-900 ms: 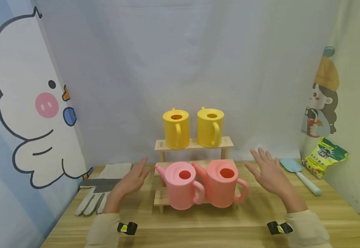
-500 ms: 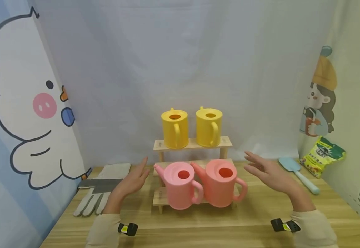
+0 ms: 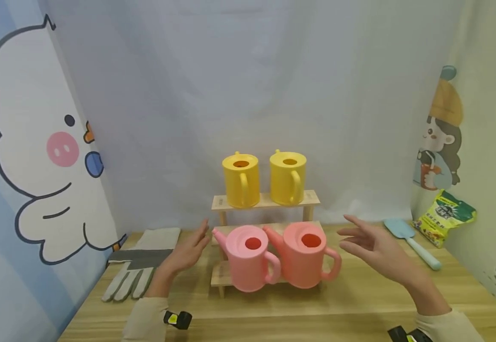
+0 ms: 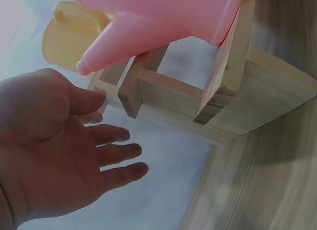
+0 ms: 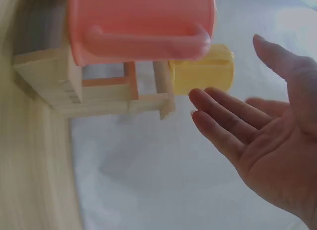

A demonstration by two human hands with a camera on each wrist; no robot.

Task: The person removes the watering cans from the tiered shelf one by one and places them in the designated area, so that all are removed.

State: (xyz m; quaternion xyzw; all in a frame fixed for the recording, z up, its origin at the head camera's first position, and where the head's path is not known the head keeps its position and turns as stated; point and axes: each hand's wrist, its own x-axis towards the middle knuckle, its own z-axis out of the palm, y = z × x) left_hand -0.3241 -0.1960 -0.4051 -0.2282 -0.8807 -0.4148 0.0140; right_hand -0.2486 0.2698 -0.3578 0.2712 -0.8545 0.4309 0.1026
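Observation:
Two watering cans, one light pink (image 3: 248, 266) and one coral (image 3: 302, 263), stand side by side on the lower part of a tiered wooden stand (image 3: 217, 278). On its top shelf are two yellow watering cans, a left one (image 3: 236, 187) and a right one (image 3: 283, 185). My left hand (image 3: 186, 249) hovers left of the stand, close to the light pink spout, holding nothing; the left wrist view shows its fingers spread. Right of the coral can's handle, my right hand (image 3: 374, 247) is in the air, its palm bare and fingers extended in the right wrist view.
A grey and white work glove (image 3: 141, 263) lies on the wooden table (image 3: 273, 323) at the left. Over on the right are a light blue hand shovel (image 3: 412, 242) and a green and yellow packet (image 3: 444, 216). A pale curtain (image 3: 248, 71) hangs behind the stand.
My right hand has turned from palm-down with spread fingers to a more sideways pose, and its forearm has shifted right and down. My left hand has moved only slightly.

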